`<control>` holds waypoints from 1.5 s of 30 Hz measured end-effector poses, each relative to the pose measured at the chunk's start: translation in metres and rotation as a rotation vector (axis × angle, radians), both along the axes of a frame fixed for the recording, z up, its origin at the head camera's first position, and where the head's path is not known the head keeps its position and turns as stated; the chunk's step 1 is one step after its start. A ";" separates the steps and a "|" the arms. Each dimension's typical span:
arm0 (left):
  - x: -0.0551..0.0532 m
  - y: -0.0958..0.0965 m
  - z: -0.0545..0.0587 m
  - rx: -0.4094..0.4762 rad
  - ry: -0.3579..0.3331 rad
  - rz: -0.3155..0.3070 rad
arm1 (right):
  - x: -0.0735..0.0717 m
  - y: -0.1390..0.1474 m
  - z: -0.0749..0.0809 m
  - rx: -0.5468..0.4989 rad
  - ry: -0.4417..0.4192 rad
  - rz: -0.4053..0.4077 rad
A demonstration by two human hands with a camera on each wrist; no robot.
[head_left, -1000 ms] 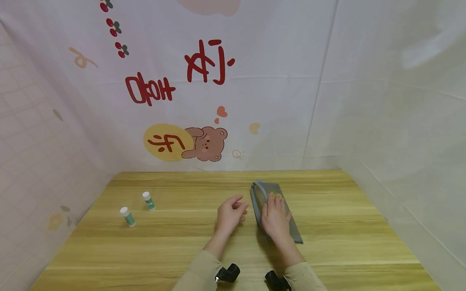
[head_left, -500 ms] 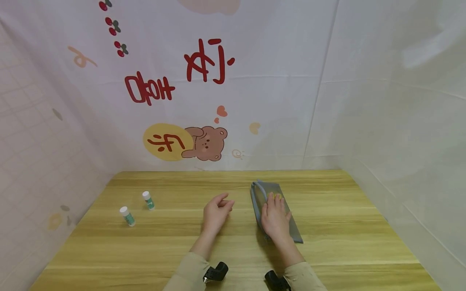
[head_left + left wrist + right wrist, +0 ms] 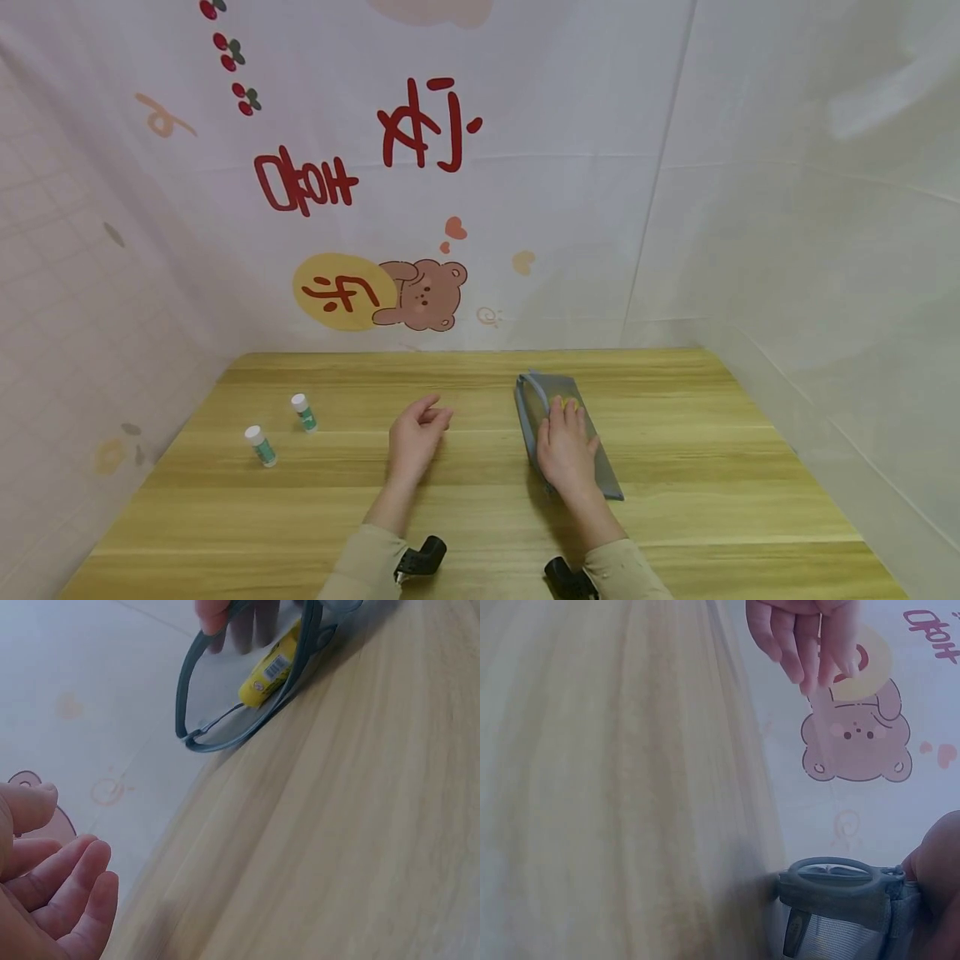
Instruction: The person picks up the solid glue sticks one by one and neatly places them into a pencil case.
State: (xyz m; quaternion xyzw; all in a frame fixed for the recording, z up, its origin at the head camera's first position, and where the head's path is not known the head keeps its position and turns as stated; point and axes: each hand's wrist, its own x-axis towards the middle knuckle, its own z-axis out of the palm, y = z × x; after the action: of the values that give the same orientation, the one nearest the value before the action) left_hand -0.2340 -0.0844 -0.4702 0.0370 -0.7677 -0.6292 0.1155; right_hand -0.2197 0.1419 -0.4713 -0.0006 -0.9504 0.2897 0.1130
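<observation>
Resting with the right hand [image 3: 566,450], palm down and fingers nearly straight, on the flat grey-blue mesh pouch [image 3: 558,387] with a gaping mouth. Gripping nothing with the left hand [image 3: 415,440], with loosely bent fingers, to the left of the pouch and apart from it. Visible through the mouth, inside the pouch: a yellow tube with barcode label [image 3: 270,671].

By lifting the right hand carelessly, possible to drag the pouch or to let its mouth collapse, because of the soft mesh. By pressing sideways, possible to roll the yellow tube toward the mouth and out, because of its seemingly round form. By sweeping farther left of the pouch, possible to knock over the nearer small white-capped cylinder with green label [image 3: 261,447] and the farther matching cylinder [image 3: 304,413], both apparently upright.

Under the pouch, a desk [image 3: 510,533] of yellowish wood grain. Behind the pouch and at both sides, pale hanging cloth [image 3: 570,283] with folds, printed with red characters [image 3: 303,181] and a brown bear [image 3: 429,296] beside a yellow disc [image 3: 330,292].
</observation>
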 end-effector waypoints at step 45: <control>0.036 -0.117 -0.006 -0.272 -0.006 0.190 | 0.001 0.000 -0.002 0.004 0.013 -0.023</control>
State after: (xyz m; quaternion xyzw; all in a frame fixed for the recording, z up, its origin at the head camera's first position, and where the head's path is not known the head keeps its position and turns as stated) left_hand -0.1979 -0.2014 -0.4763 0.0954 -0.8391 -0.5057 0.1763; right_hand -0.2185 0.1416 -0.4731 -0.0095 -0.9501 0.2865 0.1226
